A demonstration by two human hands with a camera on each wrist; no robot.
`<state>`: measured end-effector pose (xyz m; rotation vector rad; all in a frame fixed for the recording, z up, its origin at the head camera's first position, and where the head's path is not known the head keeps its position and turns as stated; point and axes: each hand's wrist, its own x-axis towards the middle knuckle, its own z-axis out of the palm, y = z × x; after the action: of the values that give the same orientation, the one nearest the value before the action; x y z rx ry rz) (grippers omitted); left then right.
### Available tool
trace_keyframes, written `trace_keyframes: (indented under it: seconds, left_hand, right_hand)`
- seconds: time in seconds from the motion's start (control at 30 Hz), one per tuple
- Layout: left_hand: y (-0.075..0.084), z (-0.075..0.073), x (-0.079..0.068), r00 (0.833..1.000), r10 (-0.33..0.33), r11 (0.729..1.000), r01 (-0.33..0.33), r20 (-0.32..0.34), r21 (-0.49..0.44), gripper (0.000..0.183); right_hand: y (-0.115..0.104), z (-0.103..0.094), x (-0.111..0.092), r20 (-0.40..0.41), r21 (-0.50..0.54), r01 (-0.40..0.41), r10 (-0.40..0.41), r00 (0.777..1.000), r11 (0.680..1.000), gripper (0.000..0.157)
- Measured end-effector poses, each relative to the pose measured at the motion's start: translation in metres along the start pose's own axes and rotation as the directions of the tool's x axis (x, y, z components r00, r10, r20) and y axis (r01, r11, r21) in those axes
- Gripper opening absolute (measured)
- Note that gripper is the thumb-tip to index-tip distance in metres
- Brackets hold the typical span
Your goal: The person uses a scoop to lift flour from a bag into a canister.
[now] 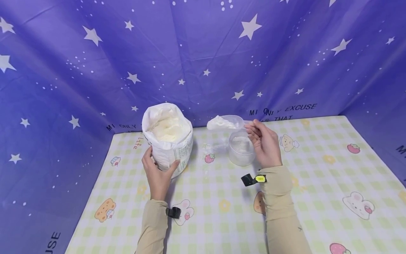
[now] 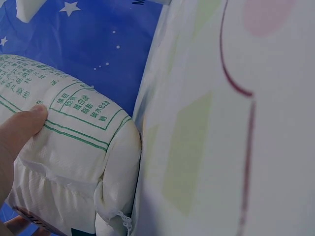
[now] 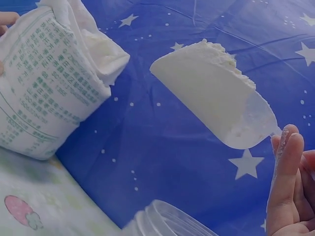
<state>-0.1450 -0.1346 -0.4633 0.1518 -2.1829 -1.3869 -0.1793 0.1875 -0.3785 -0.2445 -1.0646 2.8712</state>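
My left hand grips the lower side of a white cloth bag with green print, its top rolled open on pale powder. In the left wrist view the thumb presses the printed side. With my right hand I pinch the handle of a clear scoop heaped with white powder. The scoop is held up over the back of a clear plastic jar, which has some powder inside. Only the jar's threaded rim shows in the right wrist view.
Spilled powder lies on the checked tablecloth between bag and jar. A purple star-patterned curtain hangs close behind the table's back edge and along both sides. Black straps circle the wrists.
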Motion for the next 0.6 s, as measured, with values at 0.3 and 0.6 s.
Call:
trace_keyframes:
  seconds: [0.3,0.6]
  left_hand:
    - [0.000,0.001,0.000,1.000,-0.005,1.000,0.005,0.003,0.008,0.097]
    - [-0.001,0.001,0.001,1.000,-0.007,1.000,0.007,-0.002,0.014,0.097]
  right_hand:
    - [-0.012,-0.015,-0.003,-0.019,0.053,0.002,-0.001,1.000,0.999,0.012]
    - [-0.023,-0.029,-0.005,-0.019,0.106,0.010,-0.008,1.000,0.994,0.011]
